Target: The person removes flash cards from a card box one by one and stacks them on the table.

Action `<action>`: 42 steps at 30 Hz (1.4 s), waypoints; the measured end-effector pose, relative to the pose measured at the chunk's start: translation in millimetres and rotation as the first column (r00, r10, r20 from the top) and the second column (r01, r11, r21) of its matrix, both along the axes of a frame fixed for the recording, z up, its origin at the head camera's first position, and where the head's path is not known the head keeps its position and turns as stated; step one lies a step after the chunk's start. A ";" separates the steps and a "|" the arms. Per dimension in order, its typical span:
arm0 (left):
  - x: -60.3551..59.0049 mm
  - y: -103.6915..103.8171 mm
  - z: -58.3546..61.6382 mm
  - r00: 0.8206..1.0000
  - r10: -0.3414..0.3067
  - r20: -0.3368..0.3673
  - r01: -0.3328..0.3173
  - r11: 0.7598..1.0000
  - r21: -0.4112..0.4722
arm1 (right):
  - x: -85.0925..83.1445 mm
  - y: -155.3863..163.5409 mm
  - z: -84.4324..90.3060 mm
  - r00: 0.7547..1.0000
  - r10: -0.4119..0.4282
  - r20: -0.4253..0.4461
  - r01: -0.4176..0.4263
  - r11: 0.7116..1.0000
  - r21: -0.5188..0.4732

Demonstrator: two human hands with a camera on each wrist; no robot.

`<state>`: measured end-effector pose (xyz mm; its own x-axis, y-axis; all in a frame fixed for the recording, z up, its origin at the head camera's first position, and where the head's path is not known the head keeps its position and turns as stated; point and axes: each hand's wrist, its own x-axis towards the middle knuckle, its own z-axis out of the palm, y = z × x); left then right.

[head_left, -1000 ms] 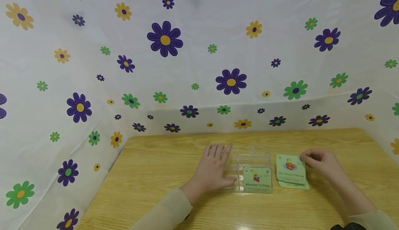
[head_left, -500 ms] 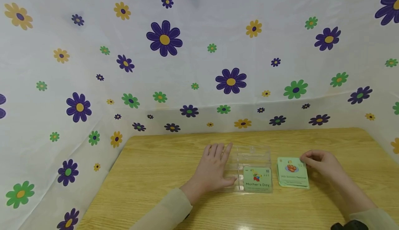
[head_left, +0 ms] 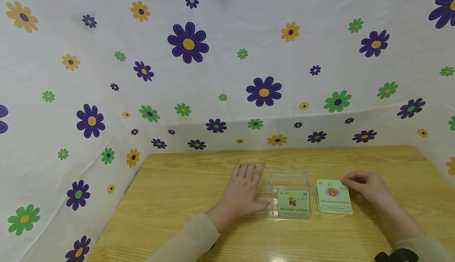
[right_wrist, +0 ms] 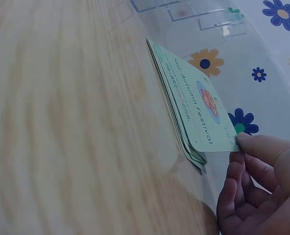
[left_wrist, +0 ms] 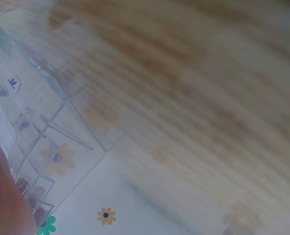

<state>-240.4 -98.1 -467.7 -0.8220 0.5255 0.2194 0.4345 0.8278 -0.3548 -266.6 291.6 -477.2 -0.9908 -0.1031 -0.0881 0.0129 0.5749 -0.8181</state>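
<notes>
Fingers (right_wrist: 243,142) on card stack (right_wrist: 194,107) corner

A green card (head_left: 293,203) is lying in the clear plastic tray (head_left: 284,175) near the middle of the wooden table (head_left: 177,199), and it is showing the words "Mother's Day" under a small picture. Just right of the tray, toward the table's right edge, the top card of a green stack (head_left: 334,201) is reading "Mid-Autumn Festival"; the finer print beneath both titles is too small to read.
</notes>
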 end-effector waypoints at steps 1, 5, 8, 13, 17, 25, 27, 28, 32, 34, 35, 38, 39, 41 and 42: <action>0.1 0.1 0.0 1.000 -0.002 0.000 0.002 1.000 0.002 | -0.1 0.0 -0.2 1.000 -0.004 0.004 0.004 1.000 0.003; -0.4 0.4 -0.1 1.000 -0.004 0.001 0.004 1.000 0.007 | -1.1 -0.1 -2.3 1.000 -0.016 0.003 0.016 1.000 0.024; -1.1 0.1 -0.5 1.000 -0.002 0.007 0.002 1.000 0.008 | -2.3 -0.2 -4.8 1.000 -0.018 -0.009 0.018 1.000 0.024; -0.7 0.6 0.8 1.000 -0.001 0.020 0.001 1.000 0.013 | -3.8 -0.5 -9.0 1.000 -0.019 -0.018 0.019 0.999 0.027; -0.8 0.7 1.7 1.000 -0.003 0.017 0.003 1.000 0.011 | -4.3 -1.2 -8.9 0.999 -0.027 -0.016 0.028 0.999 0.047; -2.2 -0.3 -0.4 1.000 -0.007 0.002 0.007 1.000 0.002 | -4.2 -4.0 -6.5 0.999 -0.014 -0.043 0.018 0.995 0.097; -2.6 -0.3 -1.2 1.000 -0.007 0.007 0.007 1.000 0.003 | -4.2 -4.8 -6.2 0.999 -0.007 -0.053 0.013 0.993 0.117; -2.9 -0.3 -1.6 1.000 -0.007 0.009 0.007 1.000 0.004 | -4.5 -5.2 -6.0 0.998 -0.004 -0.057 0.011 0.992 0.126; -3.2 -0.5 -2.0 1.000 -0.007 0.008 0.007 1.000 0.005 | -6.0 -6.2 -6.1 0.997 -0.006 -0.071 0.016 0.989 0.148; -3.0 -0.7 -1.9 1.000 -0.007 0.004 0.007 1.000 0.002 | -6.6 -6.5 -6.2 0.997 -0.006 -0.077 0.018 0.988 0.152; -3.0 -0.7 -1.9 1.000 -0.006 0.003 0.006 1.000 0.001 | -6.7 -6.6 -6.5 0.997 -0.007 -0.079 0.019 0.988 0.155; -2.7 -0.8 -1.9 1.000 -0.008 0.002 0.008 1.000 0.003 | -6.9 -6.5 -6.8 0.997 -0.007 -0.081 0.020 0.987 0.160; -2.7 -0.7 -1.8 1.000 -0.009 0.000 0.009 1.000 0.005 | -7.0 -6.4 -6.7 0.997 -0.007 -0.081 0.020 0.987 0.160; -2.8 -0.5 -1.7 1.000 -0.011 -0.002 0.011 1.000 0.008 | -6.8 -6.4 -7.0 0.997 -0.008 -0.080 0.021 0.987 0.161; -2.8 -0.4 -1.6 1.000 -0.012 -0.004 0.012 1.000 0.008 | -6.7 -6.4 -7.2 0.997 -0.009 -0.079 0.021 0.987 0.161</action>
